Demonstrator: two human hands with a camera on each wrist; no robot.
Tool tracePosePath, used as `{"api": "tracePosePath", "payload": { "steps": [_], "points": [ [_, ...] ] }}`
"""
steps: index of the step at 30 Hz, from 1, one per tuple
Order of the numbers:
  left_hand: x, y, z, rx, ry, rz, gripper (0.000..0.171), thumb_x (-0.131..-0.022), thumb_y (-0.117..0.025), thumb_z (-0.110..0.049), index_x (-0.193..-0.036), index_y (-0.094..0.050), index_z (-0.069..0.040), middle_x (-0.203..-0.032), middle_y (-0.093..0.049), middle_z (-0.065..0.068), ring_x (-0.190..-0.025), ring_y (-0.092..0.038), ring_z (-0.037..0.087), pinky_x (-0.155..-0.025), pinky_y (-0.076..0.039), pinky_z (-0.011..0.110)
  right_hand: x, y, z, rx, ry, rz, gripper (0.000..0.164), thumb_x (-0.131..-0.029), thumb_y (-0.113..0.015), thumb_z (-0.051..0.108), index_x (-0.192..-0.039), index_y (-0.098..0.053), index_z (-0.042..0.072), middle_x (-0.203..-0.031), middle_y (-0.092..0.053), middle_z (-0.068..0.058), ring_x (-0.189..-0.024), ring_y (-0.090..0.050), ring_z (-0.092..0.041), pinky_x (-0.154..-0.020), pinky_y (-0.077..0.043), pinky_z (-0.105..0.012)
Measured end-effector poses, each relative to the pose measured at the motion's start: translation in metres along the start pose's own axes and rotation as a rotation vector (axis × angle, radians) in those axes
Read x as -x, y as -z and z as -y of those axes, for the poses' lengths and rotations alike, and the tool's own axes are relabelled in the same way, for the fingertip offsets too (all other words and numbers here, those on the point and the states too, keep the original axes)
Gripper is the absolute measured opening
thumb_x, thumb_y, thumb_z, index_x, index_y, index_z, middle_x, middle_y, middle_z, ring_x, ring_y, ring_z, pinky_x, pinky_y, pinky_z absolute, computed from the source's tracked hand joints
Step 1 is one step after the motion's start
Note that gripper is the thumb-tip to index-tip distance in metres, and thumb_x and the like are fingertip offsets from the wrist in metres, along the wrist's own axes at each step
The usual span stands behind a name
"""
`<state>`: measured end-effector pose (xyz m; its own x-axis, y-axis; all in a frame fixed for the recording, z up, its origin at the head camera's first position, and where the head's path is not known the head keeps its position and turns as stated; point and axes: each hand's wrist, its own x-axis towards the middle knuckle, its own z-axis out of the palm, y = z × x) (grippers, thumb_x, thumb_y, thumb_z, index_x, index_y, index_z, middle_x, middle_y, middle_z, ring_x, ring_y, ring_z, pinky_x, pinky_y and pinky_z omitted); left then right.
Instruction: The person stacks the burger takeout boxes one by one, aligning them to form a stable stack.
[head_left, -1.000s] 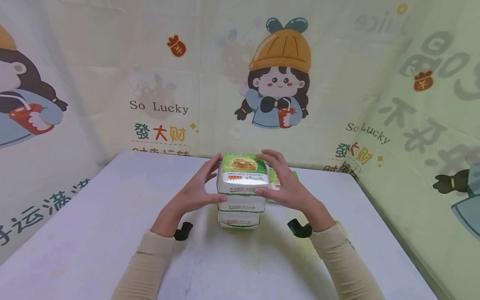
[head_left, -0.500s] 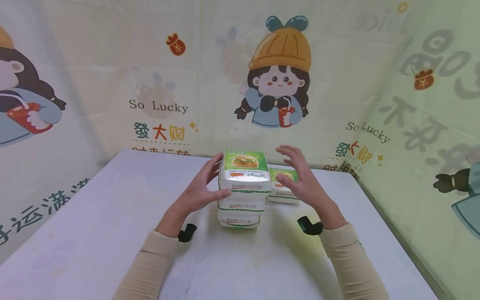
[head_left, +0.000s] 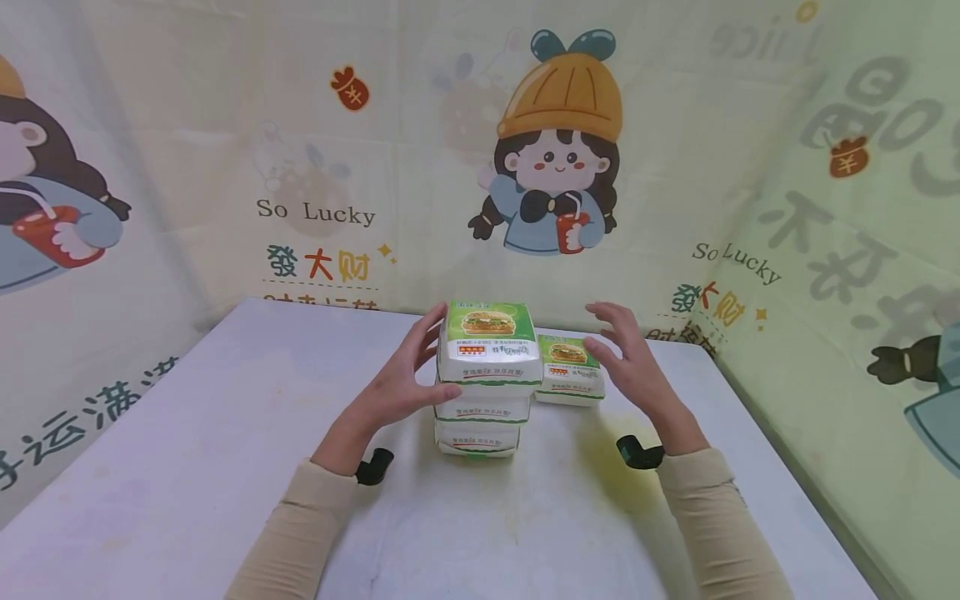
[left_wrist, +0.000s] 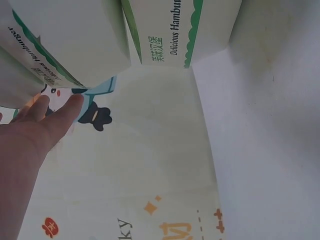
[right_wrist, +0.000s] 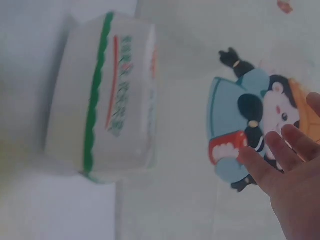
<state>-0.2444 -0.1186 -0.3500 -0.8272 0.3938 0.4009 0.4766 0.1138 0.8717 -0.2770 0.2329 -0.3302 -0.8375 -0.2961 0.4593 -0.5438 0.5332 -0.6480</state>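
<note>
A stack of three white-and-green hamburger boxes stands on the table, its top box (head_left: 491,346) sitting over the middle box (head_left: 483,408) and the bottom box (head_left: 477,438). My left hand (head_left: 397,383) rests at the left side of the top box, its thumb along the lower front edge and fingers up the side; in the left wrist view those fingers look straight beside the carton. My right hand (head_left: 633,367) hovers with spread, loosely bent fingers and holds nothing. Close to its left is a single hamburger box (head_left: 570,382), right of the stack; the right wrist view shows this carton (right_wrist: 117,100) apart from the fingers.
The white table (head_left: 480,533) ends at a cloth backdrop (head_left: 420,167) with cartoon prints, which also hangs along both sides. Black wrist-worn pieces (head_left: 639,452) stick out below each hand.
My right hand has left the top box and moved right, past the single box, uncovering it. My left hand stays at the stack, and the top box sits about where it was.
</note>
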Motion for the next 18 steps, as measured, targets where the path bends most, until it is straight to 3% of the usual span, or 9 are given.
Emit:
{"api": "tracePosePath", "payload": {
  "steps": [5, 12, 18],
  "points": [
    [0.001, 0.001, 0.0, 0.017, -0.002, 0.001, 0.101, -0.082, -0.08, -0.03, -0.158, -0.014, -0.03, -0.165, -0.016, -0.01, -0.153, -0.02, 0.021, -0.123, -0.024, 0.051, 0.003, 0.001, -0.015, 0.021, -0.066, 0.007, 0.053, -0.101, -0.055, 0.027, -0.148, -0.038, 0.009, -0.152, -0.032, -0.017, -0.141, -0.032, -0.037, -0.115, -0.03, -0.064],
    [0.0, 0.003, -0.001, 0.039, -0.017, -0.008, 0.101, -0.083, -0.079, -0.027, -0.159, -0.013, -0.022, -0.165, -0.018, -0.005, -0.153, -0.022, 0.023, -0.122, -0.026, 0.052, 0.004, -0.002, -0.03, 0.025, -0.129, 0.029, 0.055, -0.101, -0.056, 0.028, -0.147, -0.038, 0.005, -0.154, -0.029, -0.02, -0.144, -0.028, -0.039, -0.116, -0.028, -0.063],
    [0.001, 0.003, -0.001, 0.043, -0.008, -0.023, 0.1, -0.082, -0.08, -0.028, -0.158, -0.015, -0.029, -0.164, -0.02, -0.008, -0.152, -0.024, 0.02, -0.122, -0.028, 0.05, 0.003, -0.006, -0.045, 0.076, -0.187, 0.063, 0.057, -0.1, -0.058, 0.032, -0.147, -0.038, 0.007, -0.157, -0.028, -0.018, -0.146, -0.026, -0.039, -0.117, -0.027, -0.061]
  ]
}}
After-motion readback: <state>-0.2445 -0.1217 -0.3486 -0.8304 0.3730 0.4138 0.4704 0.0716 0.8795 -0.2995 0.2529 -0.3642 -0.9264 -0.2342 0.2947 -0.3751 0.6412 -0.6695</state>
